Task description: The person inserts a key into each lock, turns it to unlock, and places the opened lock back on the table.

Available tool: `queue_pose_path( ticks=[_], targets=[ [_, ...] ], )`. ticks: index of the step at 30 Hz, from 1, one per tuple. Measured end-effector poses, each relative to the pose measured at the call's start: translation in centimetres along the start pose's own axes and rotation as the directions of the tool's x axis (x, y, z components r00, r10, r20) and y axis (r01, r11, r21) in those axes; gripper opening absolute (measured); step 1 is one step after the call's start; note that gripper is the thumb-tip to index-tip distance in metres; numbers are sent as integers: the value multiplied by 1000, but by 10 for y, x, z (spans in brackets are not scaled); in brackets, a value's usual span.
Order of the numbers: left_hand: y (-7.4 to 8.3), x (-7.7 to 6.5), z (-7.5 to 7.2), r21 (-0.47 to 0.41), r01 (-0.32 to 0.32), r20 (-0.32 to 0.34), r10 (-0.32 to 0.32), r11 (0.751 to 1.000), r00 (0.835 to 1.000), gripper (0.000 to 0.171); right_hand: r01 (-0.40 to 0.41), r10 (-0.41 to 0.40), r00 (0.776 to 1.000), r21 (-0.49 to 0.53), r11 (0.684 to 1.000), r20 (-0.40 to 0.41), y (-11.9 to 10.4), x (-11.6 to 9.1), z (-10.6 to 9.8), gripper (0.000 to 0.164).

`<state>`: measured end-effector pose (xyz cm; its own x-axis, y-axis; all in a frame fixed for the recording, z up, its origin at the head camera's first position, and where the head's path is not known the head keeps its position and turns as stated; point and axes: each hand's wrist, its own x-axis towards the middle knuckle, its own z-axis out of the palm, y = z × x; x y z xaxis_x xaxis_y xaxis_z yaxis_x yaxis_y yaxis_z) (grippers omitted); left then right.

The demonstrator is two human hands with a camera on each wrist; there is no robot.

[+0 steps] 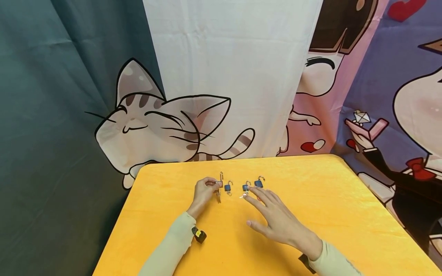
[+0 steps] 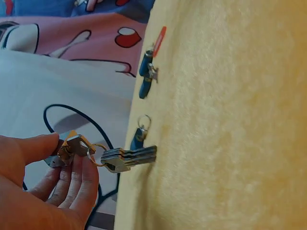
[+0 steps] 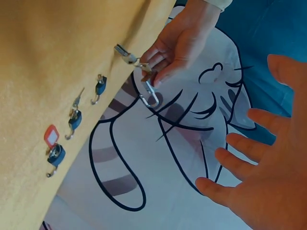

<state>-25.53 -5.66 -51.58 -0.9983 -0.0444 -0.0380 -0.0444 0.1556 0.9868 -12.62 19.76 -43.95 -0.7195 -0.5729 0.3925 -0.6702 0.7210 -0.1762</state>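
My left hand (image 1: 203, 194) pinches a padlock (image 1: 221, 183) between thumb and fingers, its long shackle swung up and open. A key sits at the lock's underside, and from its ring a bunch of keys (image 2: 124, 159) hangs just above the table. To the right lie blue padlocks with raised shackles: one (image 1: 227, 188) close to the left hand, another (image 1: 245, 188) with a small key, and a third (image 1: 258, 184) farther right. My right hand (image 1: 276, 218), fingers spread and holding nothing, hovers over the table in front of the two right-hand padlocks.
A yellow cloth covers the table (image 1: 155, 230). Attached to the outermost padlock is a red key tag (image 3: 52, 136). Behind the table's far edge hangs a printed curtain (image 1: 224, 57) with a cartoon cat and figures.
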Motion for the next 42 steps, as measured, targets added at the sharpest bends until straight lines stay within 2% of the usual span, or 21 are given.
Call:
queue_pose_path(
  ticks=[5, 14, 21, 29, 36, 42],
  targets=[
    [-11, 11, 0, 39, 15, -22, -14, 999, 1000, 20, -9, 9, 1000, 4, 1000, 15, 0, -1, 1, 65],
    [-25, 27, -1, 238, 41, -73, -24, 970, 997, 20, -35, 34, 998, 17, 999, 51, -2, 0, 4, 62],
    [-28, 32, -6, 308, 49, -91, -22, 950, 996, 21, -51, 50, 997, 25, 998, 65, -3, 0, 5, 60],
    [-28, 34, -11, 360, 22, -84, 9, 933, 996, 17, -59, 57, 995, 23, 998, 78, -2, 0, 6, 58],
    [-25, 36, -18, 446, 5, -49, 18, 895, 999, 21, -45, 44, 998, 27, 999, 53, 0, 1, 8, 61],
    [-19, 31, -25, 539, -20, -17, 35, 842, 999, 26, -64, 63, 996, 18, 998, 65, 1, 2, 6, 65]
  ],
)
